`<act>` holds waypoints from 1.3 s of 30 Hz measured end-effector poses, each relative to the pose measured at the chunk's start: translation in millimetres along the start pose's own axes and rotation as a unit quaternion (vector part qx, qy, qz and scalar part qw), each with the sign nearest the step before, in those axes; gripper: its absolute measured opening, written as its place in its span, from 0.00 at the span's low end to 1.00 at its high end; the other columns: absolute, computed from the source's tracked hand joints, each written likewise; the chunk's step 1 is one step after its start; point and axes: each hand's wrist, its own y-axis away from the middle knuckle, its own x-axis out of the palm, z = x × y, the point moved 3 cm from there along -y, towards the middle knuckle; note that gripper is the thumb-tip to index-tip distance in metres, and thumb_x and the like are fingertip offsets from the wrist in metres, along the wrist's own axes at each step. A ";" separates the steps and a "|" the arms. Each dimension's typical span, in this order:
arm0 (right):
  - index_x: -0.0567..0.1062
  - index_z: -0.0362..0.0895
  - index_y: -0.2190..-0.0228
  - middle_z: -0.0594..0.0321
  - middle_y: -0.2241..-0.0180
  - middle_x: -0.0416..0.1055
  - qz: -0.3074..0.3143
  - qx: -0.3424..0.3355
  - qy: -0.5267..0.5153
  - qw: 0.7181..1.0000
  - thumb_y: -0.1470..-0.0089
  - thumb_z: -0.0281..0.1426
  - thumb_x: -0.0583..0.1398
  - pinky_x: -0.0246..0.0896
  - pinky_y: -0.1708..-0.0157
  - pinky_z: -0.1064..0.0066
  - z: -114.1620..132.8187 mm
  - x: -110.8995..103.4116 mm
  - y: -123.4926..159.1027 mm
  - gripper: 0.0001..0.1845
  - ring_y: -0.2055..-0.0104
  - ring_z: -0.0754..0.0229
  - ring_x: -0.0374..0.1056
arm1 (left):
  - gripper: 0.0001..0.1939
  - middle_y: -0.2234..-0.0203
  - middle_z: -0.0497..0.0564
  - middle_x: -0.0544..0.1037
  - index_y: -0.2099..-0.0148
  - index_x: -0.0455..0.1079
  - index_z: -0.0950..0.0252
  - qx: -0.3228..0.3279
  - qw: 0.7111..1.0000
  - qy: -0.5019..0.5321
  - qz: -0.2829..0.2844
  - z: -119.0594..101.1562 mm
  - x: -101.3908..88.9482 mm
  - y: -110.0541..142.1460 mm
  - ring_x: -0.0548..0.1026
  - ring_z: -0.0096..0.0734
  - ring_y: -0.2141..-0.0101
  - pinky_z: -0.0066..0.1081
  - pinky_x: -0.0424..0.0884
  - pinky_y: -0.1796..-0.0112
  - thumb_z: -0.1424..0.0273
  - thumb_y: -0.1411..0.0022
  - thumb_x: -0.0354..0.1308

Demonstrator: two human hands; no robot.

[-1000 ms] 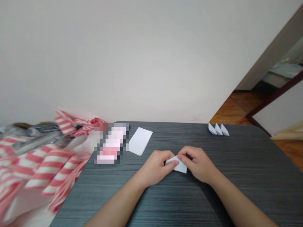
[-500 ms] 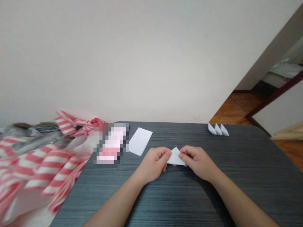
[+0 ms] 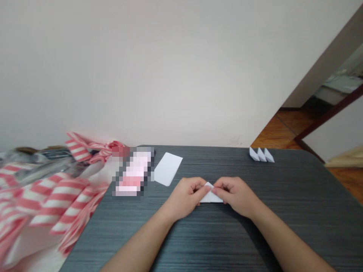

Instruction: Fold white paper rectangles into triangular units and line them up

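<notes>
Between my hands is a small piece of folded white paper (image 3: 210, 198), triangular with its point facing away from me. My left hand (image 3: 189, 196) pinches its left side, the thumb lying across the top. On the right side my right hand (image 3: 235, 194) grips it the same way, with the thumb near the paper's middle. Both thumbs lie close together below the point. The fingers under the paper are mostly hidden. Farther left lies a stack of flat white paper (image 3: 168, 169). Three folded white paper pieces (image 3: 261, 155) stand in a row at the back right.
A dark wood-grain table (image 3: 181, 241) meets a pale wall (image 3: 181, 75) at its back edge. A pixelated phone-like object (image 3: 133, 172) lies at the table's left. Red-and-white striped cloth (image 3: 56, 200) is heaped beside the table. A wooden floor (image 3: 273, 130) shows at the right.
The folded paper has tipped and come slightly nearer to me. Both thumbs have slid inward over it, toward its middle. The other things have stayed in place.
</notes>
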 end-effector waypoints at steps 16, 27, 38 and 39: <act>0.73 0.44 0.65 0.64 0.69 0.69 0.003 -0.165 0.031 0.986 0.46 0.28 0.63 0.58 0.73 0.74 7.1 0.1 6.0 0.04 0.75 0.66 0.61 | 0.16 0.82 0.43 0.67 0.71 0.68 0.66 -0.039 0.995 0.093 -0.023 1.6 -1.3 -2.3 0.63 0.22 0.82 0.21 0.58 0.82 0.58 0.39 0.57; 0.77 0.44 0.67 0.58 0.66 0.75 -0.001 -0.197 0.058 0.979 0.42 0.32 0.62 0.62 0.70 0.73 7.8 -3.3 4.2 0.05 0.70 0.62 0.68 | 0.14 0.82 0.43 0.67 0.69 0.68 0.67 -0.041 0.993 0.111 -0.015 1.6 0.5 -2.9 0.63 0.22 0.81 0.22 0.61 0.81 0.60 0.41 0.60; 0.73 0.45 0.70 0.60 0.67 0.76 -0.002 -0.175 0.049 0.983 0.39 0.28 0.58 0.63 0.63 0.70 8.5 -2.2 4.4 0.07 0.65 0.60 0.71 | 0.16 0.81 0.43 0.67 0.70 0.69 0.67 -0.022 0.999 0.048 -0.006 4.1 -0.4 -1.9 0.62 0.22 0.79 0.23 0.55 0.78 0.59 0.38 0.58; 0.73 0.45 0.70 0.60 0.67 0.76 -0.005 -0.166 0.056 0.985 0.39 0.29 0.57 0.63 0.63 0.70 7.8 -1.9 4.2 0.07 0.65 0.60 0.70 | 0.16 0.81 0.43 0.67 0.71 0.69 0.67 -0.017 0.999 0.032 -0.008 3.7 -0.7 -1.8 0.62 0.22 0.79 0.23 0.55 0.78 0.59 0.38 0.57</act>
